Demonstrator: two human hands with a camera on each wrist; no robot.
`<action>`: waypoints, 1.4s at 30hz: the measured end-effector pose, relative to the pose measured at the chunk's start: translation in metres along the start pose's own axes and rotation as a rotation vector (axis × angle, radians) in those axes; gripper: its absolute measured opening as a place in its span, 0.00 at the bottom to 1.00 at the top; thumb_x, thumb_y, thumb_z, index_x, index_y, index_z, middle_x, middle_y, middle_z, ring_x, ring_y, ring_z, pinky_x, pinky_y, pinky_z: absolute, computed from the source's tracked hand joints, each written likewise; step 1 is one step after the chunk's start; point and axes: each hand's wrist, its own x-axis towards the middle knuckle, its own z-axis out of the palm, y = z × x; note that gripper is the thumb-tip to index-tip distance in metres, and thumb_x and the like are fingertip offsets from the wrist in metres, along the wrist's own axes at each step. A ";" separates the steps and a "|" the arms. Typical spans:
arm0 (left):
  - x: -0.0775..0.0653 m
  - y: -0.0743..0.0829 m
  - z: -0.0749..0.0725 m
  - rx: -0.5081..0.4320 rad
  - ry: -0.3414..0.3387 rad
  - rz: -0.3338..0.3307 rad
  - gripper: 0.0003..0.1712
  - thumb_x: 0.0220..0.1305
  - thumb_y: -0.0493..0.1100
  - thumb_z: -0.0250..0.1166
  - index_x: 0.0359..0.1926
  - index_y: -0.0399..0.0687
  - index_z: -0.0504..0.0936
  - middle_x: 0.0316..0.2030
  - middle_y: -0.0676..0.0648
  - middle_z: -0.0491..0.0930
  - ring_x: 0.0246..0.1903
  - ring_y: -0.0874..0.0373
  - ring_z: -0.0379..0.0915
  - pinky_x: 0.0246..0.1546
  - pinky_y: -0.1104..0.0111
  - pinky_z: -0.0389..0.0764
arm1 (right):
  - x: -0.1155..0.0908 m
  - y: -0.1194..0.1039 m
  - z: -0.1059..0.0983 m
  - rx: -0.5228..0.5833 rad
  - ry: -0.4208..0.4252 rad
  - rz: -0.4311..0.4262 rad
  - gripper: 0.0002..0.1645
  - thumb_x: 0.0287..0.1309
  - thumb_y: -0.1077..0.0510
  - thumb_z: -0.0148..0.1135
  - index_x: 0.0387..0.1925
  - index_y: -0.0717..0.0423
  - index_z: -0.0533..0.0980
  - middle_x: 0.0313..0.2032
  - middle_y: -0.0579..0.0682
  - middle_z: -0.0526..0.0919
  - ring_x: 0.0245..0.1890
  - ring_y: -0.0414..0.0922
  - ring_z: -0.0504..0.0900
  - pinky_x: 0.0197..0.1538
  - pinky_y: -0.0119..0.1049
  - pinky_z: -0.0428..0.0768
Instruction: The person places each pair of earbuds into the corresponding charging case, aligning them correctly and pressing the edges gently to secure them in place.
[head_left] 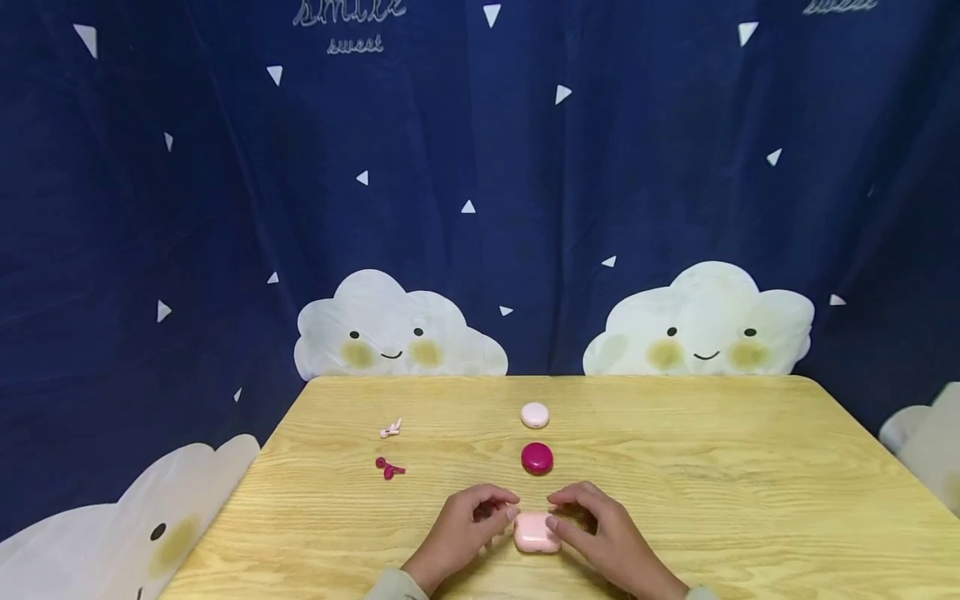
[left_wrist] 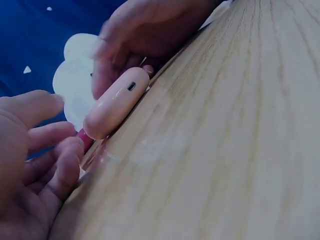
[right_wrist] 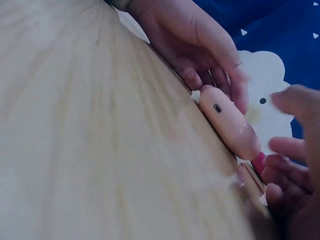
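Note:
A light pink earbud case [head_left: 531, 537] lies on the wooden table between the two hands. Its small charging port shows on the near edge in both wrist views, where the case [left_wrist: 112, 107] looks closed. My left hand [head_left: 461, 529] is just left of it, fingers loosely bent and the fingertips close to its side. From the right, my right hand [head_left: 607, 537] curves around the other side, its thumb over the case's right end. Whether any fingertip touches the case [right_wrist: 231, 125] I cannot tell; neither hand visibly grips it.
Beyond the hands stand a round magenta case [head_left: 537, 458] and a round pale pink case [head_left: 535, 415]. Toward the left lie magenta earbuds [head_left: 388, 469] and pale pink earbuds [head_left: 390, 430]. A dark blue curtain [head_left: 510, 167] with white clouds hangs behind the table [head_left: 712, 467].

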 end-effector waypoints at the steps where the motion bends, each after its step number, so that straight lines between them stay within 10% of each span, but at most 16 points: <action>1: 0.001 0.001 -0.001 -0.031 0.006 -0.017 0.12 0.67 0.42 0.62 0.47 0.40 0.82 0.33 0.42 0.81 0.25 0.62 0.72 0.23 0.71 0.78 | 0.001 -0.001 0.000 0.028 0.022 0.031 0.16 0.60 0.49 0.65 0.46 0.52 0.80 0.41 0.44 0.81 0.35 0.39 0.77 0.36 0.30 0.77; 7: 0.007 0.026 -0.006 -0.097 0.051 -0.054 0.13 0.69 0.38 0.58 0.49 0.33 0.80 0.36 0.33 0.80 0.29 0.47 0.77 0.27 0.64 0.81 | 0.015 0.003 0.001 0.122 0.177 0.150 0.14 0.61 0.58 0.65 0.48 0.55 0.80 0.43 0.50 0.84 0.43 0.41 0.81 0.45 0.32 0.79; 14: 0.028 -0.001 0.001 -0.082 0.087 -0.049 0.14 0.68 0.40 0.60 0.52 0.39 0.80 0.36 0.44 0.80 0.31 0.50 0.78 0.28 0.64 0.82 | 0.032 0.012 0.002 0.096 0.232 0.123 0.16 0.58 0.58 0.67 0.49 0.54 0.80 0.43 0.49 0.84 0.41 0.40 0.81 0.43 0.31 0.79; 20: 0.039 0.022 0.001 -0.083 0.116 -0.033 0.14 0.68 0.36 0.59 0.52 0.34 0.79 0.42 0.38 0.78 0.35 0.41 0.78 0.30 0.56 0.83 | 0.044 0.018 0.007 0.099 0.260 0.139 0.18 0.57 0.57 0.68 0.49 0.56 0.80 0.40 0.47 0.84 0.39 0.39 0.81 0.43 0.30 0.79; 26: 0.049 0.032 0.000 -0.045 0.149 -0.035 0.14 0.67 0.38 0.60 0.51 0.36 0.80 0.47 0.36 0.77 0.35 0.54 0.77 0.31 0.55 0.82 | 0.054 0.015 0.011 0.087 0.292 0.174 0.17 0.56 0.58 0.69 0.48 0.59 0.80 0.36 0.48 0.84 0.37 0.40 0.81 0.41 0.29 0.80; 42: 0.062 0.032 0.005 -0.006 0.113 -0.055 0.16 0.68 0.33 0.58 0.54 0.32 0.78 0.48 0.34 0.80 0.38 0.51 0.76 0.27 0.56 0.82 | 0.065 0.015 0.014 0.086 0.290 0.246 0.16 0.56 0.60 0.68 0.46 0.60 0.80 0.36 0.48 0.85 0.36 0.41 0.82 0.39 0.28 0.79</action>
